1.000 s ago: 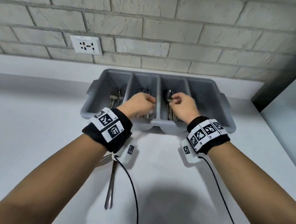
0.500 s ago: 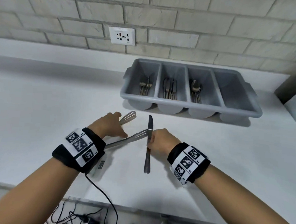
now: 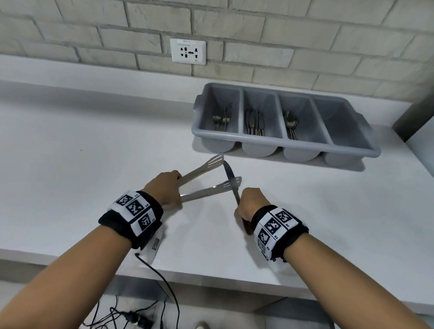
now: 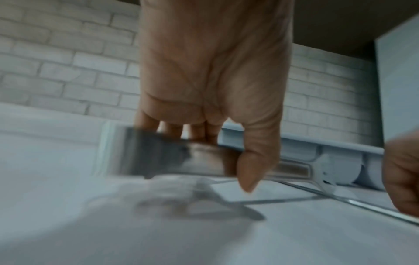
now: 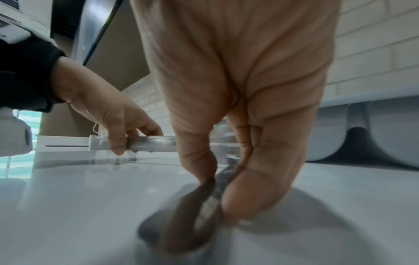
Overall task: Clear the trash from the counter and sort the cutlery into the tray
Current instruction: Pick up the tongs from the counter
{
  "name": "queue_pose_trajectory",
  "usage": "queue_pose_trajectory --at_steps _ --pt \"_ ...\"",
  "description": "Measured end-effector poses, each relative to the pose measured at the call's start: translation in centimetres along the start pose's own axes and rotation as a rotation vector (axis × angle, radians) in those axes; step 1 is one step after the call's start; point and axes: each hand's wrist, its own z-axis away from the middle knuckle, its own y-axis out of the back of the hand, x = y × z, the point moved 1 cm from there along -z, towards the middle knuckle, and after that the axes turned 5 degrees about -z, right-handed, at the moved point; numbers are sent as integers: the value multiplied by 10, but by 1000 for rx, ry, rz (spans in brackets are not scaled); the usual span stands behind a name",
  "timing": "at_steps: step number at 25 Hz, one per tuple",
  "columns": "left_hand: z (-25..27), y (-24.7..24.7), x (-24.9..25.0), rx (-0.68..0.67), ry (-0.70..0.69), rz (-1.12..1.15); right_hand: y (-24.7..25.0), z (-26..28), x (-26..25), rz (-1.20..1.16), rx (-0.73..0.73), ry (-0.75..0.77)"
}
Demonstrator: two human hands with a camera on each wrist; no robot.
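Two hands work over the tabletop (image 3: 83, 169): the left hand (image 3: 164, 190) grips tongs (image 3: 204, 180), the right hand (image 3: 250, 204) pinches a knife (image 3: 231, 181) near the tray (image 3: 283, 143).

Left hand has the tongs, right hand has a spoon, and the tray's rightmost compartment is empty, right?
Not quite: the right hand holds a knife, not a spoon; the head view shows its blade. The left hand grips the tongs, and the tray's rightmost compartment is empty.

Steel tongs (image 3: 204, 182), arms spread, and a table knife (image 3: 231, 183) crossing the lower arm are seen near the bench's front edge. A grey four-compartment tray (image 3: 283, 143) stands toward the back: forks, knives, spoons in the left three compartments.
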Motion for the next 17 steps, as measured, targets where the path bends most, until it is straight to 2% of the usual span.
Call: queue_pose_trajectory --at_steps 7,12,14,17 --pt "8 7 13 172 -123 269 -6 11 19 -130 -44 -58" --pt "17 8 39 218 -160 405 0 24 35 -77 -50 53" --pt "23 8 53 242 -173 450 7 29 49 -113 -8 76" --pt "31 8 72 300 -194 555 27 41 70 -301 145 150"
